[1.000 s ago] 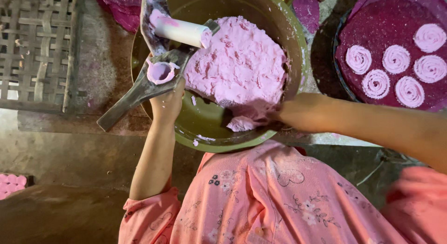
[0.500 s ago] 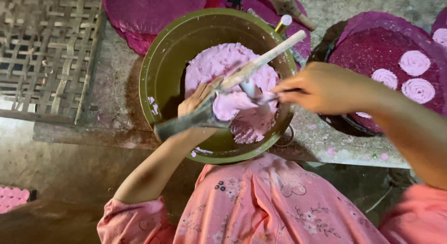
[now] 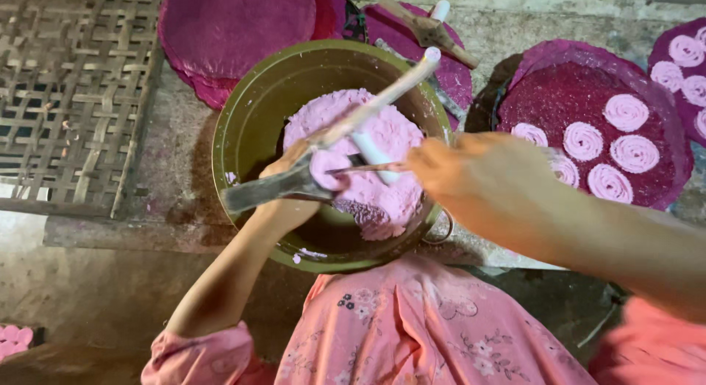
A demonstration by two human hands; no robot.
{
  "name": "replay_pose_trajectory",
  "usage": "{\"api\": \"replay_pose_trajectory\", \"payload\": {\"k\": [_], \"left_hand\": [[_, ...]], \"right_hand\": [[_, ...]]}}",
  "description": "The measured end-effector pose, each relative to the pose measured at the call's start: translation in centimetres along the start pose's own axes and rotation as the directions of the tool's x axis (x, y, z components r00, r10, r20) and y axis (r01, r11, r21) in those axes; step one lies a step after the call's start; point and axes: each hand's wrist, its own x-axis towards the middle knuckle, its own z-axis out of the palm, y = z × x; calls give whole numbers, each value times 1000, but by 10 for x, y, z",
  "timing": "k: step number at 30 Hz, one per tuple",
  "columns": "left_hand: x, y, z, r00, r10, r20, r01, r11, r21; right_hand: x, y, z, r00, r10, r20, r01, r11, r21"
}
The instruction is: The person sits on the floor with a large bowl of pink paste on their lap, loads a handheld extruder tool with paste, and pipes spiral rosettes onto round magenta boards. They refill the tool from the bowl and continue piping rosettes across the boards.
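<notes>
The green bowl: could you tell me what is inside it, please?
The bowl holds a mound of pink dough. The left hand holds a metal press over it, beside the blurred right hand. These cover the dough's middle; the bowl's bottom beneath the mound is hidden.

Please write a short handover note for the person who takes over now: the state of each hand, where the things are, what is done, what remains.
Left hand: holds the metal press tool over the green bowl.
Right hand: blurred, beside the tool, thin stick at its fingertips.
Pink dough: in the bowl; a lump sits on the tool.
Done: pink spirals lie on the dark red mat.
Left: most dough unshaped.
</notes>
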Motion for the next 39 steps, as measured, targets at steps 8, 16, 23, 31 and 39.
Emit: {"api": "replay_pose_trajectory", "payload": {"k": [8, 16, 23, 31, 39], "left_hand": [[3, 7, 10, 979, -121, 164, 132, 990, -57], [6, 14, -33, 977, -193, -86, 197, 979, 42], [18, 19, 8, 933, 293, -208, -209, 913, 351], [13, -45, 10, 985, -83, -153, 4, 891, -455], [30, -22, -9, 930, -187, -317, 287, 908, 305]], "right_hand": [[26, -29, 3, 999, -2, 39, -1, 997, 74], [-6, 10, -17, 992, 123, 33, -126, 981, 146], [43, -48, 15, 998, 7, -55, -10, 998, -59], [-1, -6, 41, 892, 310, -330, -77, 822, 564], [34, -55, 151, 872, 341, -352, 207, 395, 895]]}}
